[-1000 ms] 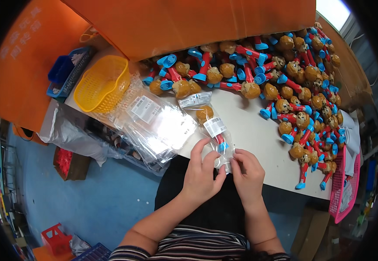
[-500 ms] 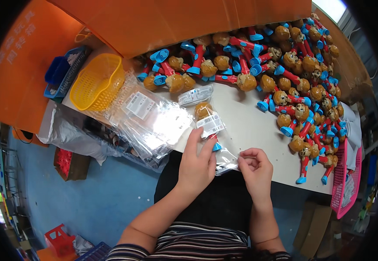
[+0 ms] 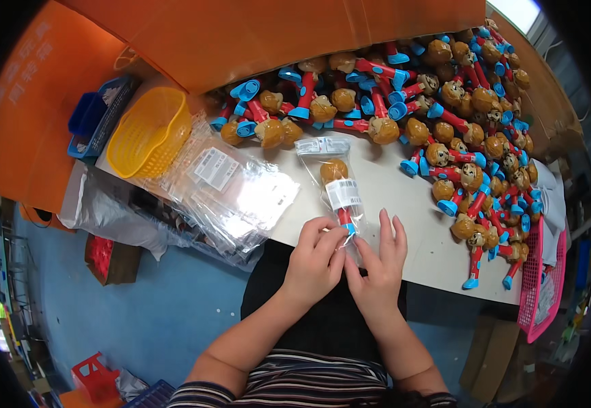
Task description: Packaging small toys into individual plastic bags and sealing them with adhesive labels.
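Note:
A clear plastic bag (image 3: 348, 162) lies on the table in front of me. Inside it is a toy figure (image 3: 334, 171) with a round brown head, red body and blue foot, and a white label (image 3: 343, 194) sits across its middle. My left hand (image 3: 312, 266) is closed on the lower end of the bag, by the blue foot. On the other side, my right hand (image 3: 380, 275) pinches the same end between thumb and forefinger, its other fingers stretched away. The bag's far end is folded, with printed paper showing there.
Many similar toy figures (image 3: 472, 173) are heaped at the back and right. To the left lie stacked clear bags (image 3: 234, 197) and a yellow basket (image 3: 149, 132). An orange board (image 3: 275, 41) stands behind; a pink basket (image 3: 532, 292) hangs at the right edge.
The bag has been straightened and shifted slightly right. My left hand has moved down from the label to the bag's lower end, and my right hand has come in closer beside it.

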A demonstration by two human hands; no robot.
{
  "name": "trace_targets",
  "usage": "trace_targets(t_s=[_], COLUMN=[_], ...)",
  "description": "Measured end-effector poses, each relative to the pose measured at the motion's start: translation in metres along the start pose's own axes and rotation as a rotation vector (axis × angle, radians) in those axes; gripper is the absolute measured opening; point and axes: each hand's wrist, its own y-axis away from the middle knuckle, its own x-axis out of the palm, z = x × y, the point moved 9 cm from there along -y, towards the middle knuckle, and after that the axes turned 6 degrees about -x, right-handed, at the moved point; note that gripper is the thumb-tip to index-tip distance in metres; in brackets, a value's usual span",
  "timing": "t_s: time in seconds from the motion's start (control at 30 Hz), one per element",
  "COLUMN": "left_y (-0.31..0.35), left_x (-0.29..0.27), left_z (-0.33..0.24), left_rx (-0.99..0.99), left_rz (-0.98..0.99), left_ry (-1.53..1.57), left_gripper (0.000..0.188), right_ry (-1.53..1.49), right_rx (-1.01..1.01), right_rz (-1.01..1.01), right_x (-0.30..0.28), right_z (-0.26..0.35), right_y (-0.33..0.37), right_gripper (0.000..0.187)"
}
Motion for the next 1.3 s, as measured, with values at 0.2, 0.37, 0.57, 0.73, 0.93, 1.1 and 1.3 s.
trace_targets(t_s=[0.2,0.37,0.57,0.73,0.93,1.1,1.3], left_y=[0.002,0.0,0.007,0.01,0.021,0.02,0.021], left_x=[-0.013,-0.023,-0.016,-0.019,0.005,0.019,0.025], left_z=[-0.006,-0.014,-0.007,-0.023,-0.051,-0.043,-0.04], left_rx=[0.097,0.144,0.133,0.144,0.253,0.169,0.163], left_rz=[-0.063,-0.103,-0.046,-0.044,0.038,0.043,0.036], left_ry=[-0.122,-0.217,-0.242,-0.287,-0.359,-0.404,-0.481], left_gripper=[0.023,0.021,0.021,0.021,0.024,0.019,0.019], right_ry=[-0.046,-0.444,-0.847,-0.982,-1.085,-1.188,-1.233], right_rx=[0.049,0.409,0.735,0.835,0.854,0.86,0.848], right_rz=[-0.124,-0.103,0.052,0.211,0.42,0.405,0.352], right_x=[0.003,0.003,0.018,0.027,0.033,0.037,0.037], right_z=[-0.007,-0.045,-0.073,-0.08,-0.077,-0.082,-0.08], right_y=[-0.005,0.013,0.024,0.021,0.018,0.025,0.022], right_gripper=[0.023,0.016,0.019,0.023,0.025,0.025,0.02])
